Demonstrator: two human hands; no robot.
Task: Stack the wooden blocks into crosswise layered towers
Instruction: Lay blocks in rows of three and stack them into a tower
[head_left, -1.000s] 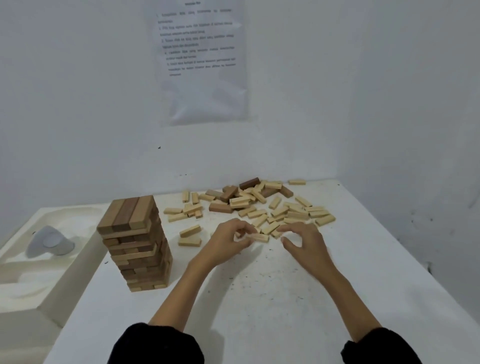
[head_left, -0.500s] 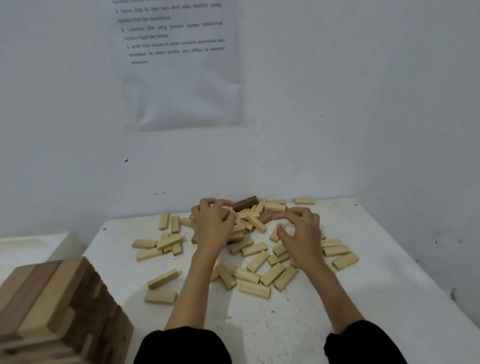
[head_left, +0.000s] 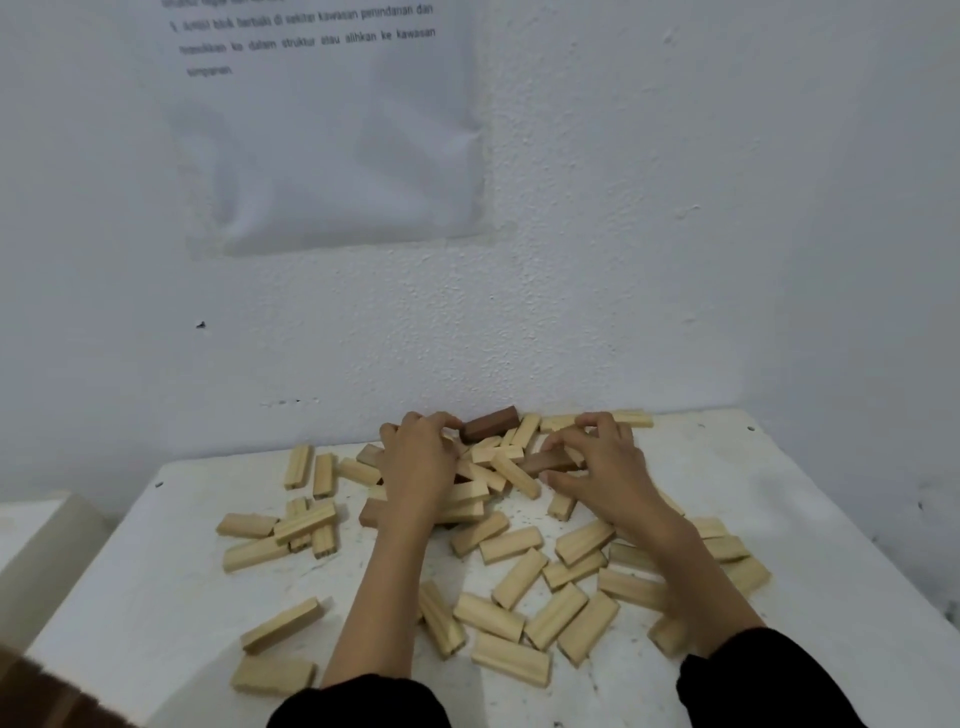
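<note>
Pale rectangular wooden blocks (head_left: 511, 543) lie scattered flat over the middle and back of the white tabletop (head_left: 156, 597), heaped thickest against the white wall (head_left: 623, 312), with a dark brown wooden block (head_left: 491, 423) on top at the back. The left hand (head_left: 418, 457) rests knuckles-up on the heap with its fingers curled down into it, whether round a block I cannot tell, while the right hand (head_left: 605, 467) pinches a mid-brown wooden block (head_left: 550, 461) between thumb and curled fingers. Bare surface shows along the table's left edge and at its far right corner, and a blurred brown wooden stack (head_left: 31, 696) cuts in at the lower left.
</note>
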